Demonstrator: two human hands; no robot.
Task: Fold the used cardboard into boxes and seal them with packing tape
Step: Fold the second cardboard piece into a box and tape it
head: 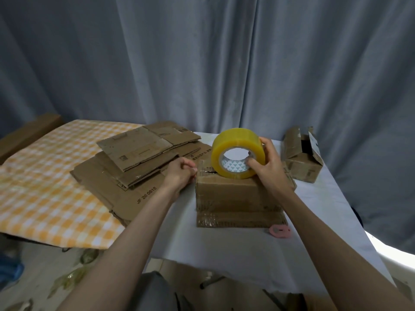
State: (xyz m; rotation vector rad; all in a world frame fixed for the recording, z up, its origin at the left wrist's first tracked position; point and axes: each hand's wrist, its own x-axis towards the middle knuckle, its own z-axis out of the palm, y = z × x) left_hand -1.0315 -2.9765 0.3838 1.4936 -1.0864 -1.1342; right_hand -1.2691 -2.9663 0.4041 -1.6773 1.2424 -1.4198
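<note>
— Grey-clad knee (155, 290) sits lowest in view, on the near side of the folded box (235, 198), with both bare forearms reaching over it toward that box. What do the hands hold?

— The right hand (270, 167) grips the roll of yellow packing tape (235, 151), thumb hooked into the core and fingers wrapped over the outer edge. The roll stands on its edge, touching the top of the folded box at the far side.

— And the left hand (180, 173)?

— It is curled up against the box's upper left corner, fingertips pinched together right at the edge. Whether it pinches a tape end or only the cardboard cannot be told.

— What lies around the box?

— Left of it, a stack of flattened cardboard (139, 162) lies spread in layers, partly on an orange checked cloth (45, 187); the left forearm crosses over its near corner. Just beside the box's near right corner lies a small pink cutter (280, 231) on the white table cover (247, 254). Right of the box and farther back stands a second box (303, 158) with its flaps open. Behind everything hangs a grey curtain (202, 63).

— Anything blocking the box?

— The roll and the right hand hide its far top edge.
</note>
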